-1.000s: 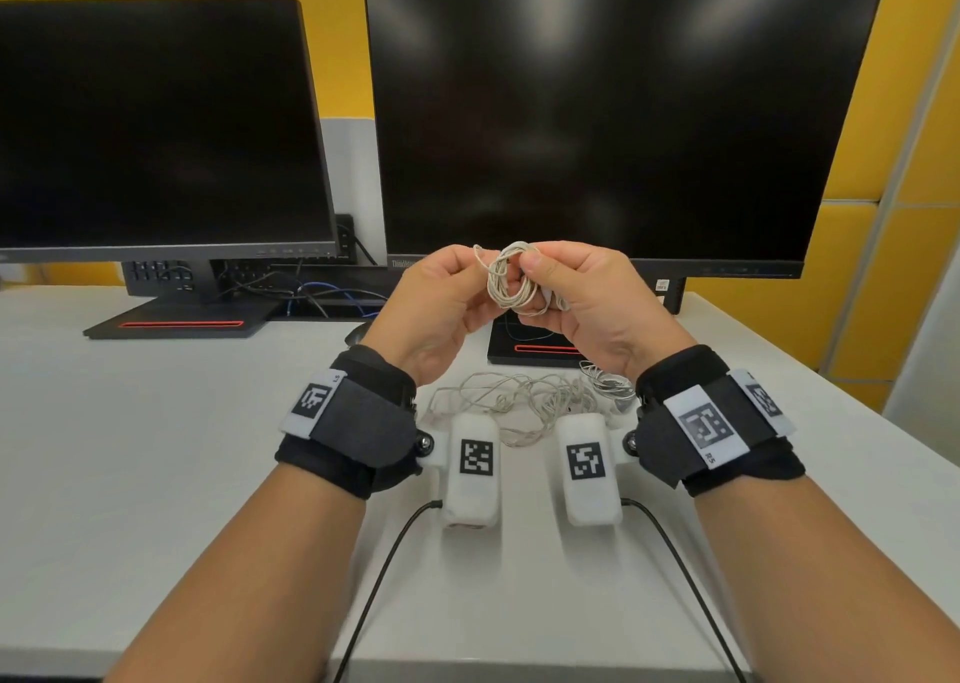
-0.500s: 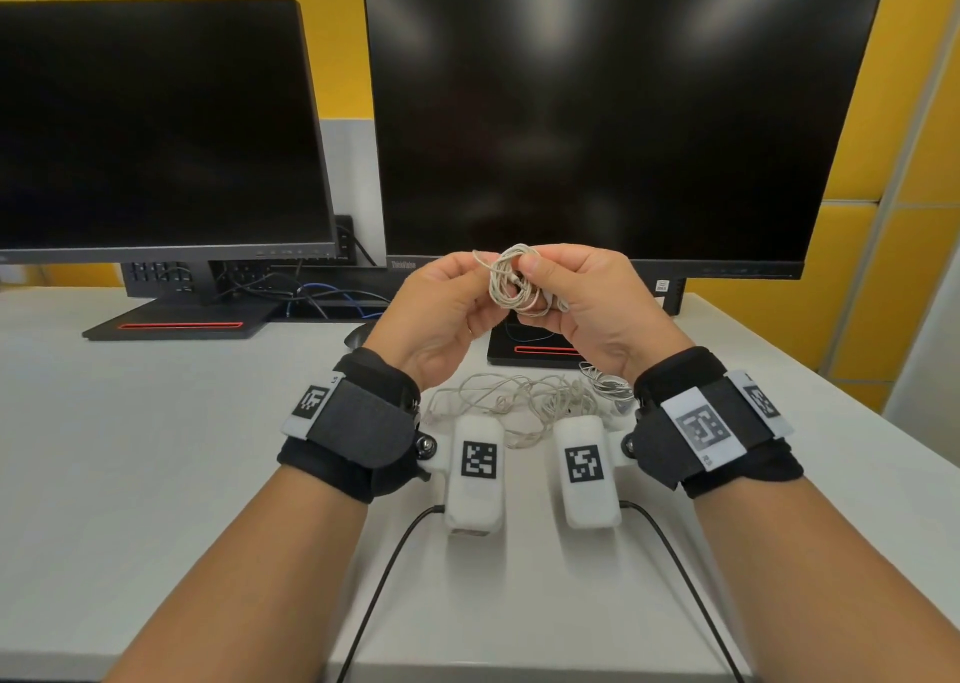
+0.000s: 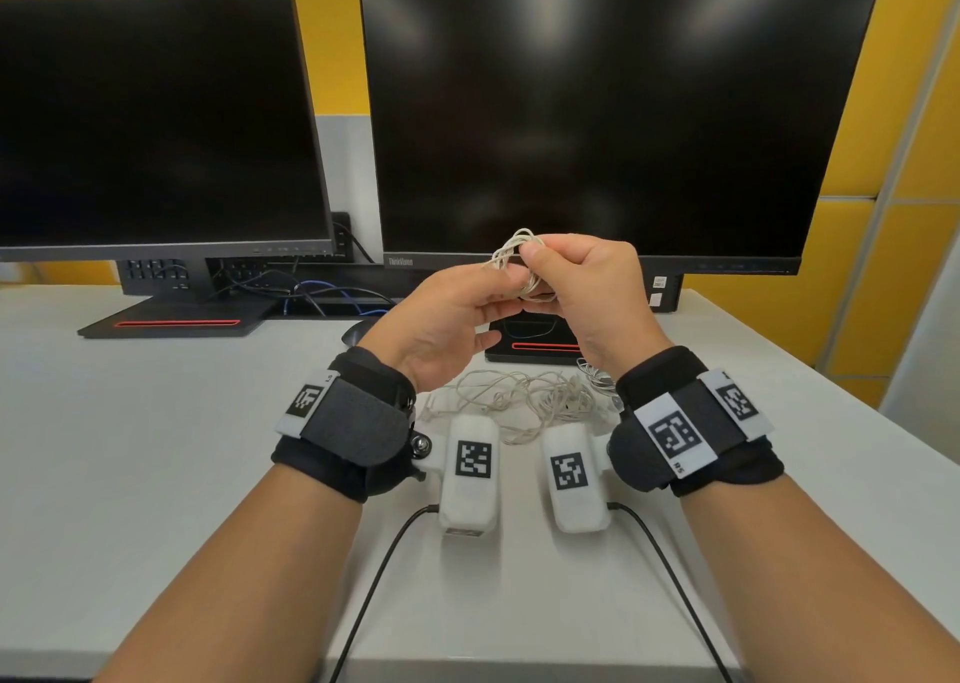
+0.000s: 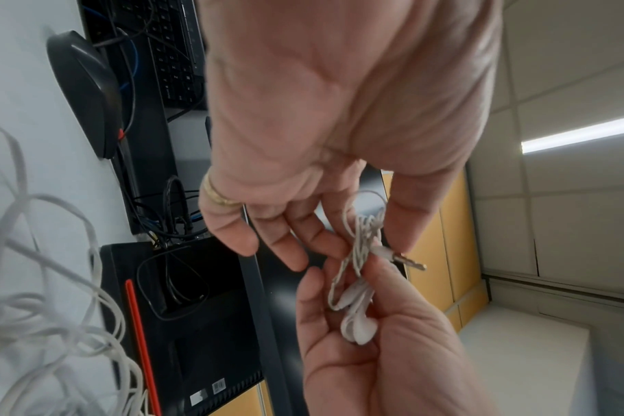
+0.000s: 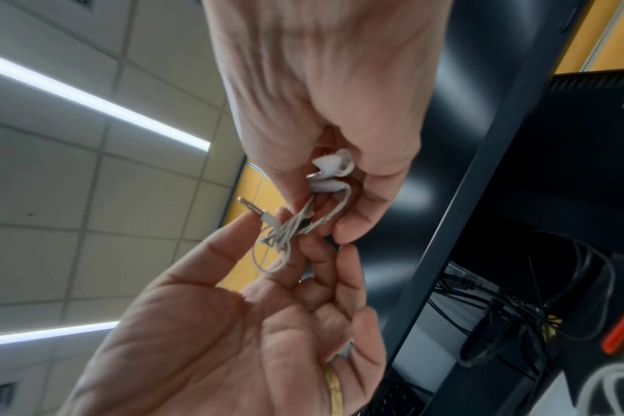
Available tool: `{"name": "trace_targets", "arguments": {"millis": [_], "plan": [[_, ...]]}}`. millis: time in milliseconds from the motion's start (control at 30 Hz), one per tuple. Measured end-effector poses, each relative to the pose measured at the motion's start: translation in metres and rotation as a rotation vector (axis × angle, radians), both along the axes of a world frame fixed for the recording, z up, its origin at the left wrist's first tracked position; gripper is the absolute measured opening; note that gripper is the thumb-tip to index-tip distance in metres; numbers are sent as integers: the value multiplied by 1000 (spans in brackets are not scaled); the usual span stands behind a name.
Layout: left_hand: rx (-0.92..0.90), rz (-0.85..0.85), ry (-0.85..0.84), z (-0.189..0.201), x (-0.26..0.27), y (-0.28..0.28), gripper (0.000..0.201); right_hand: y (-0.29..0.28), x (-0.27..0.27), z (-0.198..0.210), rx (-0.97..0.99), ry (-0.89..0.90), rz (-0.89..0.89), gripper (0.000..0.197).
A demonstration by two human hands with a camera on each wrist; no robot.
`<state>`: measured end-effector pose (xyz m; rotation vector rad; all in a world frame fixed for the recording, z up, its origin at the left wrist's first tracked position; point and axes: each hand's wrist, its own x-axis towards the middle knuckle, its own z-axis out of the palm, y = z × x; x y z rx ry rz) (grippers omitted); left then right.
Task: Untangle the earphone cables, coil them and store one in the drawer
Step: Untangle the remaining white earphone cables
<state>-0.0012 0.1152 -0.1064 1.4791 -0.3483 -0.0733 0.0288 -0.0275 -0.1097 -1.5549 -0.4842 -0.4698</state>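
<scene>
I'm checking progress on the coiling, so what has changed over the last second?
Little has changed. Both hands drifted slightly right, and the left hand closed in against the coiled earphone, which the right hand keeps pinching; its plug sticks out free. Nothing was let go. The loose cable tangle on the desk lies as before.

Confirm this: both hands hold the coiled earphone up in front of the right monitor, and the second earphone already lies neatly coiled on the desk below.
Wrong on one count. The second earphone lies in a loose tangle on the desk, not coiled; the head view shows it. Both hands do hold the coiled earphone before the right monitor.
</scene>
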Motion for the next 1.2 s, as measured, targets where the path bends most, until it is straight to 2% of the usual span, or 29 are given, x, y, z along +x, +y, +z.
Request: {"name": "trace_targets", "arguments": {"millis": [133,233,333,400,500,567,633,767,867,967,1200], "plan": [[-2,2,20,0,2,0,14,1,0,-1,-29,-35,-25,14],[-98,-16,11,0,4,0,8,0,1,-1,-41,-47,-50,15],[-155,20,14,0,5,0,28,-1,2,0,-9,-41,-85,14],[-93,3,33,-1,3,-1,33,-2,1,2,52,-29,-90,15],[124,-54,13,-1,0,-1,17,-4,0,5,130,-17,-85,16],[259,4,-49,-1,1,2,13,-6,0,7,140,-3,-62,18],[289,106,-98,-2,5,5,12,-6,-2,8,148,38,42,18],[27,238,-144,-4,10,4,10,-4,-7,12,257,182,299,14],[-133,282,-185,-3,13,4,7,-4,-9,12,195,260,345,21],[-276,200,-183,-2,12,5,11,-4,-8,10,177,290,318,24],[-297,111,-192,0,9,2,8,-4,-8,11,150,295,295,27]]}}
